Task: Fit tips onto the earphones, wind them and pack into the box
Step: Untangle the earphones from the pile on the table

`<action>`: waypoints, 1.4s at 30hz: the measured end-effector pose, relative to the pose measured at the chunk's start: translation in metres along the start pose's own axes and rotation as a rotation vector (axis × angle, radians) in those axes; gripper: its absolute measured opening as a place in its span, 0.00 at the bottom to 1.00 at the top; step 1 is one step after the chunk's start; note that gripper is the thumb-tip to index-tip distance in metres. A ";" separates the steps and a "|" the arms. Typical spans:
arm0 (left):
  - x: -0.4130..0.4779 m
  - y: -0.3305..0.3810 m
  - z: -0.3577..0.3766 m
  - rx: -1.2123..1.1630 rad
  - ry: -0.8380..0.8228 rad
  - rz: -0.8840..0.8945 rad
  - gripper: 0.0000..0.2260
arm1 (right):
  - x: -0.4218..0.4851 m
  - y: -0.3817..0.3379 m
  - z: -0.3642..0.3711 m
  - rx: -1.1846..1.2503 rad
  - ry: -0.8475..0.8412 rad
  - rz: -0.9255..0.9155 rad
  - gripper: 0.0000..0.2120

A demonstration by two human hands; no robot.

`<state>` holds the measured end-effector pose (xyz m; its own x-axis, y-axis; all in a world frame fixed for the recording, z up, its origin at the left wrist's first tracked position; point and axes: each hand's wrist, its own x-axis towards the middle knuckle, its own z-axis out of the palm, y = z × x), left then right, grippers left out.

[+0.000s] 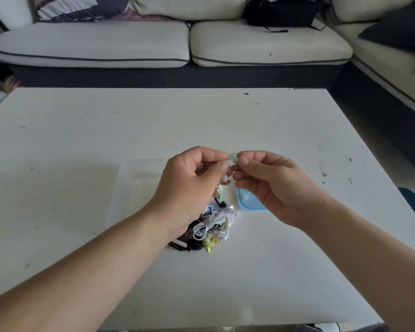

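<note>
Above the white table (pixel 82 188), my left hand (pixel 189 185) pinches a white earbud (pixel 227 163) between thumb and forefinger. My right hand (pixel 271 185) pinches a small white ear tip (pixel 235 159) right against that earbud. A second white earbud (pixel 225 179) hangs just below my fingers. Under my hands lies a tangled pile of earphones (pixel 211 226) with white, black and yellow cables. A clear plastic box (pixel 134 178) sits to the left, partly hidden by my left hand. A light blue box part (pixel 247 202) holding a white tip lies under my right hand.
A light sofa (pixel 153 44) with a dark trim runs along the far side of the table. A black bag (pixel 280 10) rests on it, and a dark cushion (pixel 398 27) lies at the right.
</note>
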<state>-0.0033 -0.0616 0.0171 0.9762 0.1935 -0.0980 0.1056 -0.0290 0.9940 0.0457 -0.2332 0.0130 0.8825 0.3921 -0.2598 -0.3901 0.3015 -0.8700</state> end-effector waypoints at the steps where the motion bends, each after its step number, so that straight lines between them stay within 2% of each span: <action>1: 0.000 0.001 0.001 -0.003 0.005 0.003 0.04 | 0.000 0.001 -0.001 0.002 -0.009 0.007 0.12; 4: -0.001 0.001 0.001 -0.011 0.023 0.014 0.03 | 0.001 0.002 -0.004 -0.018 -0.021 0.004 0.13; 8: -0.001 0.002 0.000 -0.014 0.014 0.010 0.03 | 0.000 0.002 -0.003 -0.112 -0.033 -0.024 0.08; 14: 0.000 0.003 -0.001 -0.008 -0.004 0.002 0.03 | 0.000 0.001 -0.001 -0.059 0.001 -0.022 0.06; 18: 0.000 0.003 -0.001 -0.010 0.005 0.004 0.03 | 0.000 0.002 0.000 -0.063 -0.031 -0.017 0.03; 24: 0.000 0.000 -0.001 -0.038 0.019 -0.015 0.04 | 0.002 0.008 0.003 -0.076 -0.074 -0.037 0.05; 31: 0.002 -0.004 0.001 -0.035 0.066 0.005 0.04 | 0.001 0.020 0.012 -0.095 0.042 -0.091 0.05; 37: 0.004 -0.004 0.000 -0.060 0.074 -0.032 0.03 | -0.003 0.019 0.017 -0.232 0.185 -0.202 0.01; 39: 0.006 -0.003 -0.001 -0.085 0.065 -0.056 0.03 | -0.005 0.014 0.017 -0.254 0.163 -0.220 0.02; 42: 0.008 -0.003 -0.002 -0.114 0.030 -0.085 0.04 | -0.006 0.005 0.013 -0.151 0.086 -0.137 0.05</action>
<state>0.0037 -0.0576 0.0132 0.9582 0.2202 -0.1824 0.1638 0.0999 0.9814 0.0350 -0.2224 0.0159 0.9464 0.2784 -0.1639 -0.2266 0.2106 -0.9509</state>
